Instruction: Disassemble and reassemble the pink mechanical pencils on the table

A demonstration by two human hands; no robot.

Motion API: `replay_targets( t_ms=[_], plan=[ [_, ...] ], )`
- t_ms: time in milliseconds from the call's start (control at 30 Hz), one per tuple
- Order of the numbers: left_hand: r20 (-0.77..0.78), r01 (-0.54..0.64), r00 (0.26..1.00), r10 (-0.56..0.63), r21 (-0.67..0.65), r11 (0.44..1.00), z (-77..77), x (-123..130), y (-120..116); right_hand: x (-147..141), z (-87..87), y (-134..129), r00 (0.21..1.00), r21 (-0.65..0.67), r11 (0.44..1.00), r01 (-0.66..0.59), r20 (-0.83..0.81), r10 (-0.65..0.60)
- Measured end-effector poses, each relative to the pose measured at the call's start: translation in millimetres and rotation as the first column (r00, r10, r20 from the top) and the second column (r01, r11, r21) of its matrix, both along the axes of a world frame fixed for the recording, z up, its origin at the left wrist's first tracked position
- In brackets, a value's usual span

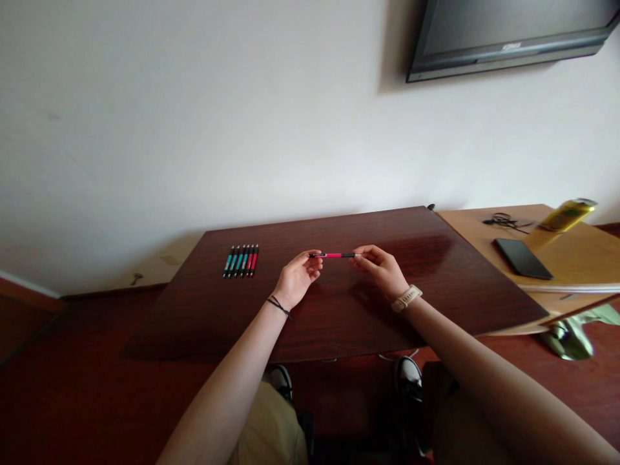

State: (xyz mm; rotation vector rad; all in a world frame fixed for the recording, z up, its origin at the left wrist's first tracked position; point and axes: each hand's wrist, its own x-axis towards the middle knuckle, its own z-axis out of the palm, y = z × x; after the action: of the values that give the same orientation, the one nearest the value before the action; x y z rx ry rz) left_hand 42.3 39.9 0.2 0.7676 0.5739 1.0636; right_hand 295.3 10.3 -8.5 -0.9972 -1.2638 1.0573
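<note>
One pink-and-black pen (333, 256), held crosswise over the dark surface (387, 336)! Left hand (294, 279), grip pinching the black end; right hand (383, 270), fingertips closed on the opposite tip. Pink barrel bare between them, and teal and pink pens (241, 261) lined up off to the left!

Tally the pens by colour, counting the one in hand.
Teal pens: 4, all in the row
Pink pens: 3 (2 in the row, 1 held between the left hand and right hand)
Total: 7
</note>
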Motion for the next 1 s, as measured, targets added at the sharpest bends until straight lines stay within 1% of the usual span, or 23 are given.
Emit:
replay_targets(
  t_ms=[100,233,433,533,667,867,1000],
  plan=[
    [-0.001,-0.011,1.0,0.011,-0.006,1.0,-1.2,2.0,2.6,1.6,0.7,2.3,1.0,0.009,1.0,0.012,0.001,-0.012],
    [0.002,0.003,1.0,-0.003,0.001,1.0,-3.5,3.5,4.8,3.5,2.2,3.1,1.0,0.028,0.999,0.024,-0.017,-0.023],
    [0.034,0.005,0.999,-0.005,-0.016,1.0,-6.1,5.4,2.2,4.0,2.3,-2.6,1.0,0.04,0.999,0.012,0.009,-0.012],
    [0.036,0.015,0.999,-0.015,-0.028,1.0,-4.1,5.5,-1.0,4.2,0.8,-4.5,1.0,0.03,1.0,-0.004,0.029,0.004],
    [0.056,0.076,0.996,-0.076,-0.007,0.997,1.2,3.8,-5.7,4.7,1.2,-3.2,0.999,0.047,0.999,0.001,0.043,-0.003],
    [-0.001,0.069,0.998,-0.069,0.028,0.997,3.9,2.6,-7.0,4.3,2.4,-0.7,0.999,0.045,0.999,0.012,0.045,-0.014],
    [0.029,0.088,0.996,-0.088,0.005,0.996,4.4,2.2,-6.5,4.8,1.6,-0.3,0.999,0.055,0.998,0.013,0.048,-0.015]
  ],
)
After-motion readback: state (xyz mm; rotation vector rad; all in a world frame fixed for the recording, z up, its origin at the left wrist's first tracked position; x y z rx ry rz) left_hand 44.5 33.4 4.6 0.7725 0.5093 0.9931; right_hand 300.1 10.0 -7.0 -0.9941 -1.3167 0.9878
